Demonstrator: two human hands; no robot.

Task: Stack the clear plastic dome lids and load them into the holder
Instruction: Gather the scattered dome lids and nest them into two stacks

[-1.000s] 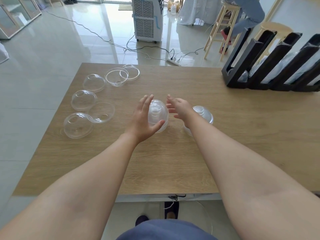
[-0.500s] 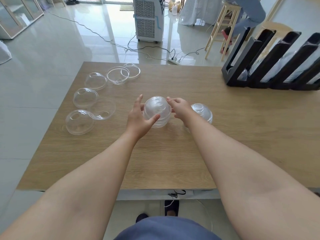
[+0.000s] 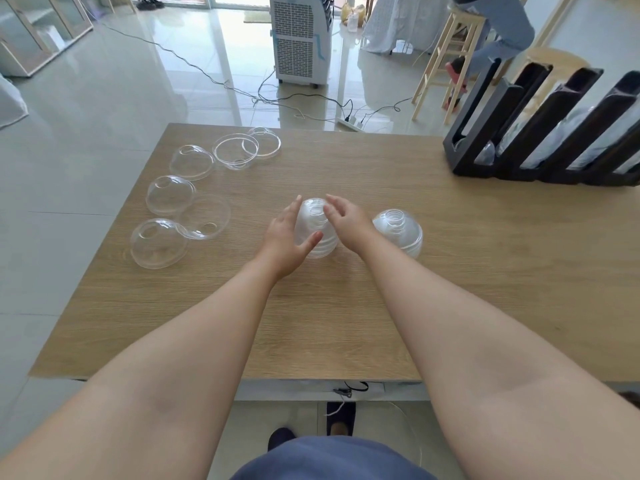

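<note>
Left hand (image 3: 289, 237): fingers straight, palm and thumb pressed flat against the left wall of the centre stack.
Right hand (image 3: 346, 221): fingers loosely bent, fingertips touching the stack's top and right wall.
Centre stack (image 3: 317, 233): nested clear plastic dome lids, glossy, ribbed rims layered at the base, standing on the tabletop between both hands.
Second stack (image 3: 398, 230): same domes, just right of the right hand.
Loose lids (image 3: 171, 195): six single domes, far left, some inverted.
Holder (image 3: 540, 133): black slotted rack, far right.
Tabletop (image 3: 485, 254): matte wood grain.
</note>
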